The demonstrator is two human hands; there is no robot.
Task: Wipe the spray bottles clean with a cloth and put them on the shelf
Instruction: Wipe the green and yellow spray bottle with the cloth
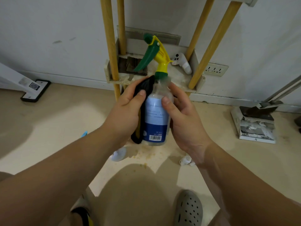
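Bottle, trigger up, is held upright just in front of the shelf. The left hand grips a black cloth against the bottle. The right hand has its grip curled round the other side.

1. The shelf ahead of me carries a dark brown flat thing on its left and a white controller on its right.
2. The beige floor bears a dustpan to my right, scattered crumbs and my grey shoe.
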